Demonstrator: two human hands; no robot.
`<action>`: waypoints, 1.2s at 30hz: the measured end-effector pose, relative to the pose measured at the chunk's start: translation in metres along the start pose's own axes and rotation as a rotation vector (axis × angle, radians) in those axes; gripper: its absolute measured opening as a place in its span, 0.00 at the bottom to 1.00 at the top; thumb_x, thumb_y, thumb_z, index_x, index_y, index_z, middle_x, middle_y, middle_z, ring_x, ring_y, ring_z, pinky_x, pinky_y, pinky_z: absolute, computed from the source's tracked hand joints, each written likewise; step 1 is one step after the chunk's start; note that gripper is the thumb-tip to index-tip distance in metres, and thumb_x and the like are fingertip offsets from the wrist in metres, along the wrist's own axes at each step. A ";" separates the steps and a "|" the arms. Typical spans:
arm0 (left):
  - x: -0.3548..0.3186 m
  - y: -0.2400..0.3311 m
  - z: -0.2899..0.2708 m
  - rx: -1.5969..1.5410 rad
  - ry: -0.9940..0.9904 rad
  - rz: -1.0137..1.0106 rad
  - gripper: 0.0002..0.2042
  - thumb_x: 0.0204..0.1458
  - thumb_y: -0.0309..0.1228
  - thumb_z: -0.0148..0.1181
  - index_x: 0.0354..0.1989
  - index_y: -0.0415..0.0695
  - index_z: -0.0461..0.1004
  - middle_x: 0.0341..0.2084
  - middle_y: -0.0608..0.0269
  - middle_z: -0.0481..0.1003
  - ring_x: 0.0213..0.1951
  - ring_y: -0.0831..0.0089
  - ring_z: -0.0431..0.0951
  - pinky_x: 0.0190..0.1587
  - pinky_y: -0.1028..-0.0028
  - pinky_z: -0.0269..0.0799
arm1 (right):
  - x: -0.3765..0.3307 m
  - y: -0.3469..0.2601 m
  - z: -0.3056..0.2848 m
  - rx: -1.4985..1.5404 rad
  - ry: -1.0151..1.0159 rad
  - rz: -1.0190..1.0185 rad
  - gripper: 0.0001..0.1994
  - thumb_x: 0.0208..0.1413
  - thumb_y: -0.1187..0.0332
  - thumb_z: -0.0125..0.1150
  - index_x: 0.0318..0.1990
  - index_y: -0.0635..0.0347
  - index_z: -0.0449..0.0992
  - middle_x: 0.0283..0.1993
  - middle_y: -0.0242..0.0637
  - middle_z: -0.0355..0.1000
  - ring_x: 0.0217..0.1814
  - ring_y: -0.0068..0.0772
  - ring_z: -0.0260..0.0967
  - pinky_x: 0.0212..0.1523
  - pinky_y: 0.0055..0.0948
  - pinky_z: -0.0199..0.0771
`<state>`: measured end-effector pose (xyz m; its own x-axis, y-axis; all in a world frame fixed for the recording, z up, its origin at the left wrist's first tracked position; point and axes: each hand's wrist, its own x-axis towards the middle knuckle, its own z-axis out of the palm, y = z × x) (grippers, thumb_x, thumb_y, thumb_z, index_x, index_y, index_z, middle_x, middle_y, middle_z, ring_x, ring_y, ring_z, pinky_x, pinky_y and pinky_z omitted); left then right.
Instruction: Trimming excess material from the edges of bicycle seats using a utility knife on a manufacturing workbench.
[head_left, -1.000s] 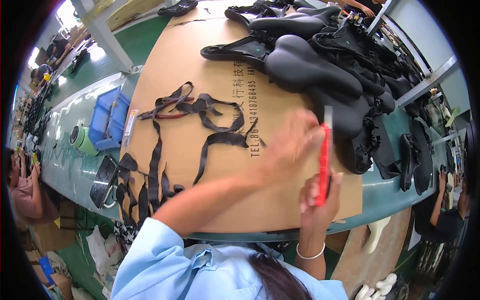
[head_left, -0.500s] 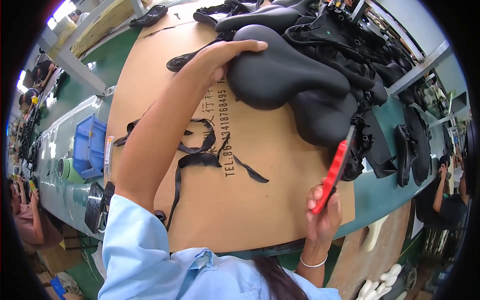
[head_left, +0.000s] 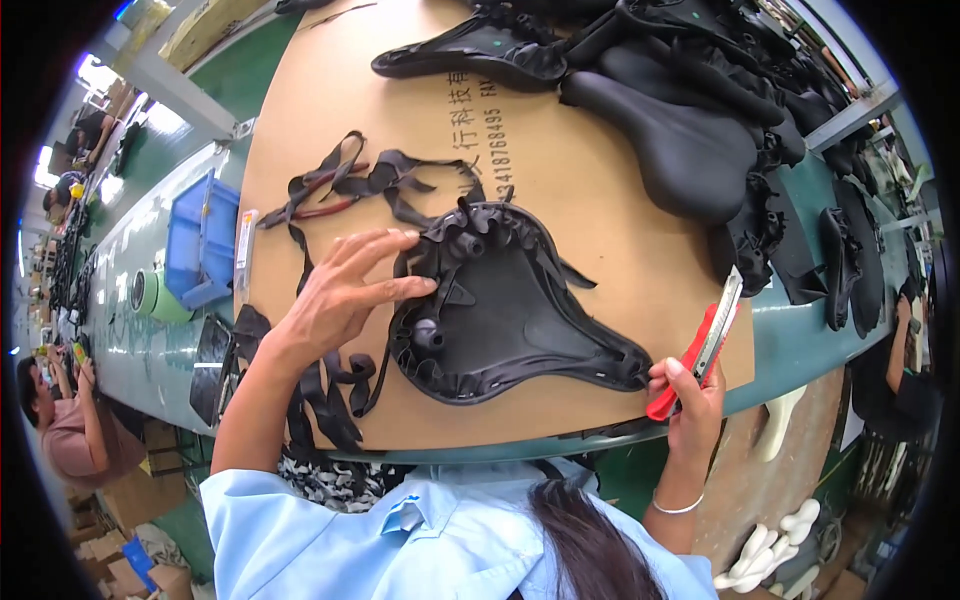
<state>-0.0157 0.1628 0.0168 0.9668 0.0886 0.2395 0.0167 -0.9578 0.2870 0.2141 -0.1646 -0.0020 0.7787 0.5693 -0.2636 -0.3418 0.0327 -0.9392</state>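
Observation:
A black bicycle saddle lies underside up on the brown cardboard in front of me. Gathered cover material runs round its inner rim, and its narrow nose points right toward me. My left hand is at the wide end, fingers stretched and apart, the tips over the rim. My right hand is closed around a red utility knife, its blade out and pointing up and away. The fingers of that hand are close by the saddle's nose; whether they touch it I cannot tell.
Black trimmed strips lie on the cardboard left of the saddle. More black saddles are heaped at the far right. A blue bin and a green round object stand at the left. Co-workers sit beyond both sides.
The saddle my left hand held, smooth side up over the far part, now lies underside up near me. My left hand has come back with it. The knife has moved slightly right and nearer.

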 end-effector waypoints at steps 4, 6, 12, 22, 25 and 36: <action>0.008 0.041 -0.013 0.226 0.024 -0.196 0.13 0.46 0.25 0.59 0.42 0.49 0.78 0.48 0.58 0.72 0.50 0.60 0.71 0.50 0.63 0.65 | -0.009 0.002 0.032 -0.330 0.068 -0.073 0.18 0.52 0.73 0.62 0.50 0.65 0.68 0.39 0.36 0.73 0.34 0.21 0.69 0.36 0.23 0.72; 0.024 0.074 -0.003 0.129 0.170 -0.382 0.09 0.47 0.29 0.60 0.38 0.47 0.77 0.42 0.59 0.73 0.46 0.61 0.72 0.46 0.64 0.65 | -0.016 -0.002 0.046 -0.431 -0.030 -0.008 0.18 0.53 0.74 0.62 0.52 0.64 0.69 0.41 0.34 0.74 0.36 0.19 0.69 0.38 0.20 0.70; 0.053 0.125 0.048 -0.025 0.246 -0.649 0.15 0.42 0.44 0.68 0.21 0.46 0.73 0.21 0.64 0.69 0.30 0.66 0.70 0.35 0.66 0.61 | -0.039 0.005 0.052 -0.547 -0.195 0.053 0.24 0.50 0.73 0.66 0.55 0.64 0.65 0.41 0.36 0.74 0.37 0.19 0.69 0.39 0.21 0.71; 0.041 0.118 0.044 -0.683 0.335 -0.798 0.06 0.41 0.28 0.65 0.20 0.41 0.74 0.19 0.64 0.71 0.27 0.69 0.69 0.32 0.71 0.64 | -0.017 -0.004 0.045 -0.920 -0.541 -0.429 0.31 0.56 0.77 0.58 0.67 0.66 0.55 0.49 0.53 0.70 0.41 0.43 0.72 0.47 0.34 0.72; 0.035 0.114 0.041 -0.796 0.337 -0.812 0.06 0.40 0.27 0.64 0.19 0.39 0.73 0.17 0.64 0.70 0.26 0.71 0.69 0.29 0.72 0.64 | -0.011 -0.011 0.057 -0.959 -0.602 -0.601 0.29 0.54 0.79 0.59 0.65 0.64 0.60 0.41 0.50 0.72 0.34 0.44 0.71 0.38 0.34 0.73; 0.030 0.110 0.044 -0.808 0.402 -0.774 0.06 0.39 0.26 0.63 0.18 0.39 0.72 0.17 0.63 0.70 0.25 0.73 0.70 0.26 0.74 0.66 | -0.017 -0.025 0.066 -1.189 -0.688 -0.558 0.33 0.48 0.78 0.64 0.64 0.54 0.64 0.28 0.40 0.65 0.25 0.37 0.67 0.28 0.34 0.68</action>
<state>0.0259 0.0477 0.0152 0.6188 0.7852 -0.0223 0.2560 -0.1748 0.9508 0.1748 -0.1207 0.0404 0.1497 0.9886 0.0177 0.7953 -0.1098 -0.5962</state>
